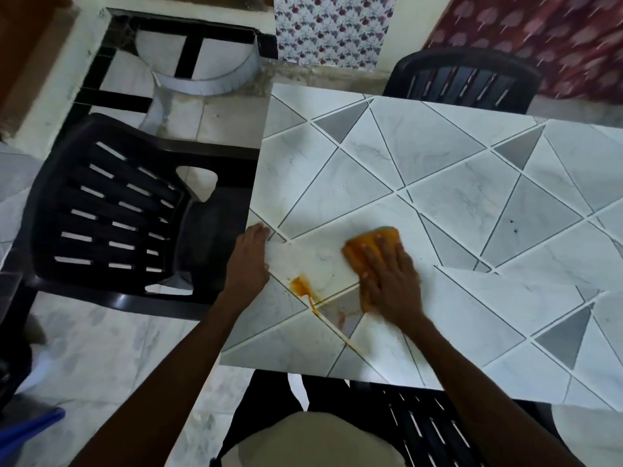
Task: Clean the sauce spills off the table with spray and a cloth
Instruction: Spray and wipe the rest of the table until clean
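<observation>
right hand (392, 281): fingers straight, pressing cloth (359, 256) flat on the table (472, 197)
sauce spill (302, 286): just left of cloth, slightly nearer; streak runs far-left to near-right
left hand (250, 261): relaxed, resting on table's left edge
next wipe: leftward, I'd guess

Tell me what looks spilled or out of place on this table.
An orange sauce spill sits near the left edge of the table, trailing a thin streak toward the near edge, with a faint reddish smear beside it. The right hand presses the orange cloth just right of it.
</observation>
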Demonstrator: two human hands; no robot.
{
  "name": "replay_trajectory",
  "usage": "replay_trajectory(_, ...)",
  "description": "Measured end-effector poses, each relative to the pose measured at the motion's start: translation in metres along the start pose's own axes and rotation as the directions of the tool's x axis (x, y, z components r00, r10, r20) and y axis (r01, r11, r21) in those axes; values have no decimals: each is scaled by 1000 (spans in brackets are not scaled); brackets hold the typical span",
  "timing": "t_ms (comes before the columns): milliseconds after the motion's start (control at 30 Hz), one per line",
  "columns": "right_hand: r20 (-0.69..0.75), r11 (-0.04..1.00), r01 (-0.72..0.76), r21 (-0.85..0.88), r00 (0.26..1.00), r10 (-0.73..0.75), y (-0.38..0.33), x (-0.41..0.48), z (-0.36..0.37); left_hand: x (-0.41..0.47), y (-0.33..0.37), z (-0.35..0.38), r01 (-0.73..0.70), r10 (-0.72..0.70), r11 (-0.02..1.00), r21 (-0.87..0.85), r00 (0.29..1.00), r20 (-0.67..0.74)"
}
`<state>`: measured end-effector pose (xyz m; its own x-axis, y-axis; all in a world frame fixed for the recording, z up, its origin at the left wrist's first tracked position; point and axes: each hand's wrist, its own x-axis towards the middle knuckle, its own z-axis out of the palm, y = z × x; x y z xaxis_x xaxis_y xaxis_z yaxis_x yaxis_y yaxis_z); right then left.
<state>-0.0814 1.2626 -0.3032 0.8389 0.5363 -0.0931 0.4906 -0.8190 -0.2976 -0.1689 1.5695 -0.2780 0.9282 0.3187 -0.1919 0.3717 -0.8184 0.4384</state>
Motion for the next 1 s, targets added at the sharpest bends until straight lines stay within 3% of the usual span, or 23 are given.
replay_trajectory(100,-45,960,-279,37,959,281,-1,33,0,1,-1,-1,-11,11,1000,-7,1000,-5)
replay_trajectory(167,-46,943,-329,44,942,331,-35,52,12,1,-2,-1,-20,20,1000,9,1000,-2)
replay_trajectory(300,8,997,-66,38,998,66,-111,35,39,0,-3,-2,-34,33,998,51,999,13)
replay_trajectory(400,10,995,76,57,997,-77,-107,6,38,-2,-5,-6,-53,52,997,49,999,11)
replay_trajectory(467,-19,998,-35,51,999,36,-76,-12,33,-2,-5,-7,-81,81,994,66,997,9)
replay_trajectory(567,-62,946,-322,40,944,324,-28,-44,19,-1,-7,-6,-96,94,989,108,995,28)
replay_trajectory(700,-106,879,-474,46,873,476,-39,-53,22,-2,-8,-3,-84,80,986,144,996,34)
replay_trajectory(867,-61,962,-274,9,960,274,-118,-61,48,0,1,-4,-160,154,978,137,987,55)
replay_trajectory(1000,-13,979,-202,24,979,202,-120,-53,39,6,27,4,-242,241,970,16,970,13)
